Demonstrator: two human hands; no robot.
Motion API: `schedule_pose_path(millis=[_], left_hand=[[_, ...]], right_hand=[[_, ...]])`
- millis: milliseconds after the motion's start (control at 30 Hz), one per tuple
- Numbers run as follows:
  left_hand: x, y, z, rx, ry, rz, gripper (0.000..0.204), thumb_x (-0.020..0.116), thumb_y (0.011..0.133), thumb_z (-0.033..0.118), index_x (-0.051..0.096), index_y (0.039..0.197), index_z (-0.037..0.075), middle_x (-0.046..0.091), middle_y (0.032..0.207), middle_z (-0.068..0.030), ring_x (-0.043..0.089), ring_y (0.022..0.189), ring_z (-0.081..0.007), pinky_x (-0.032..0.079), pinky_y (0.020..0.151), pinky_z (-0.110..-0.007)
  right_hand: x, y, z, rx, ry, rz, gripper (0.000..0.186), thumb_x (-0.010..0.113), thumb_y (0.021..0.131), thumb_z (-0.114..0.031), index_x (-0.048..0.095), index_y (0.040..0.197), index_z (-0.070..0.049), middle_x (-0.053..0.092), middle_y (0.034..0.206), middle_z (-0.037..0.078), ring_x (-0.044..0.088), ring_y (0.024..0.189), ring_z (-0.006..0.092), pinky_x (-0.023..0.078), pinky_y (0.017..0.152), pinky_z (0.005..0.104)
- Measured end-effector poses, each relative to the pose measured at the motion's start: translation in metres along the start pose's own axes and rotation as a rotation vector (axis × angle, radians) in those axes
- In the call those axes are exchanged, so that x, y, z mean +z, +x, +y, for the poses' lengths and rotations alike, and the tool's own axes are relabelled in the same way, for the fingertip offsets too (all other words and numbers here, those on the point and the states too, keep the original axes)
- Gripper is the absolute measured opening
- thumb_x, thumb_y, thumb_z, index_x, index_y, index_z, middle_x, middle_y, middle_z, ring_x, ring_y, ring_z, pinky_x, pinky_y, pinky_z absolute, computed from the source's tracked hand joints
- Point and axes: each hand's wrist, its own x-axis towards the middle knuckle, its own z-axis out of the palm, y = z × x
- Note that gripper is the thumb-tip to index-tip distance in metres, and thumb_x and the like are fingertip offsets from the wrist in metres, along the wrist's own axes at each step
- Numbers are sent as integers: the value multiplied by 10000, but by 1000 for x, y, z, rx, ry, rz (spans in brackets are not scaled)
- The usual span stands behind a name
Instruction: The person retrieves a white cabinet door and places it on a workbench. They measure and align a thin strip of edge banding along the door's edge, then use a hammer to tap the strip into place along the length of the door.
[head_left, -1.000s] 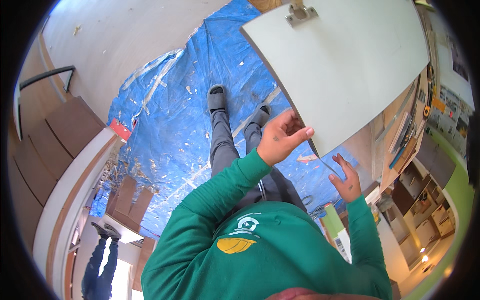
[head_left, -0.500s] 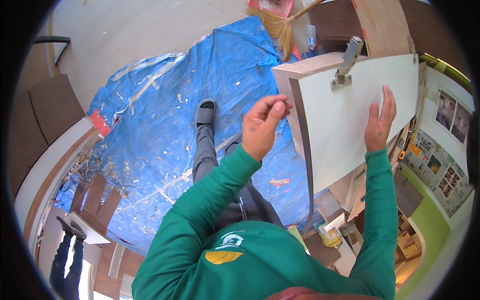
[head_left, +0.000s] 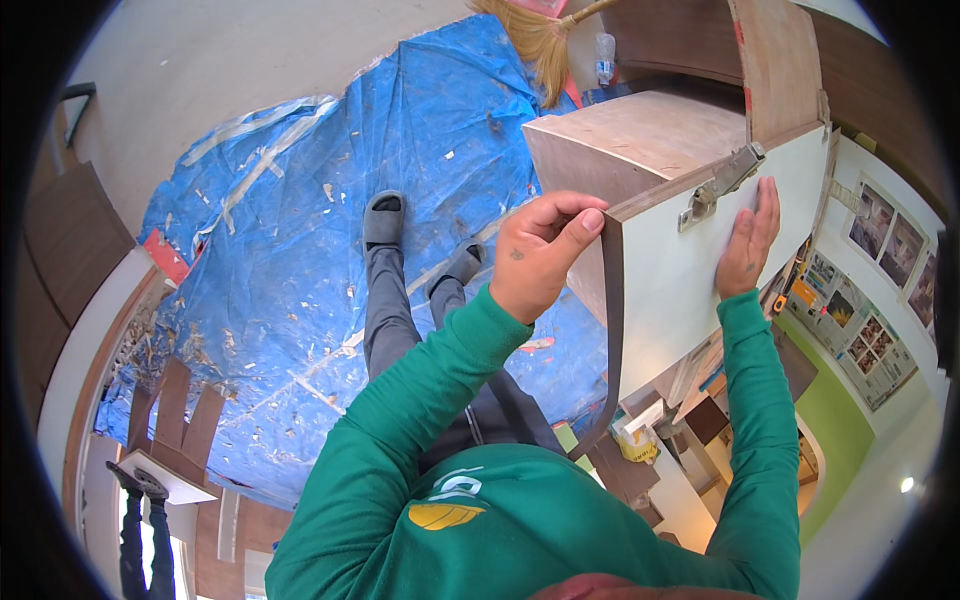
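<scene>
A dark edge strip (head_left: 613,310) runs down the left edge of the white panel (head_left: 670,290), its tail curling free below the panel; the left hand (head_left: 535,260), the nearer, has its grip drawn in at the panel's upper-left corner, whether pinching anything cannot be told. The right hand (head_left: 746,244) lies open on the panel's face beside the hinge (head_left: 702,202); a plywood box (head_left: 660,125) stands beyond the panel, a blue sheet (head_left: 300,300) to its left

This looks like an indoor woodworking space, with a blue tarp (head_left: 430,130) strewn with scraps (head_left: 195,350) across mid-frame, brown boards (head_left: 183,415) at lower left, a straw broom (head_left: 545,45) at top centre, and a bare wooden box (head_left: 650,125) and white panel (head_left: 665,300) with a metal hinge (head_left: 715,192) at right.
</scene>
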Motion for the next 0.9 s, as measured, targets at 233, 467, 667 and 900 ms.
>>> schedule_pose_path(millis=[233,467,667,900], left_hand=[[-5,4,-5,-26,-86,-44,200,689,996,157,681,1123,3,714,1051,-63,648,987,-134,523,905,-305],[-2,6,-10,-7,-135,-25,172,713,983,155,697,1085,17,706,985,-12,626,903,-71,511,812,-237],[-3,9,-9,2,-114,-36,181,710,986,176,681,1080,24,687,972,-4,603,887,-67,500,798,-237],[-4,16,-9,-55,-187,-161,189,662,1002,187,616,1131,56,655,1069,-16,563,978,-90,467,884,-273]], right_hand=[[-1,1,-2,5,15,-4,505,385,1082,-257,416,1523,-12,373,1597,194,325,1481,350,223,1230,444],[0,0,-1,6,16,-2,509,383,1085,-266,415,1526,-14,372,1600,189,320,1484,349,226,1230,444],[0,1,-2,8,22,-5,508,389,1081,-257,413,1526,-12,370,1600,192,314,1486,351,226,1230,448],[0,1,0,6,20,-9,509,390,1075,-244,411,1525,-9,363,1602,201,314,1484,358,225,1229,451]])
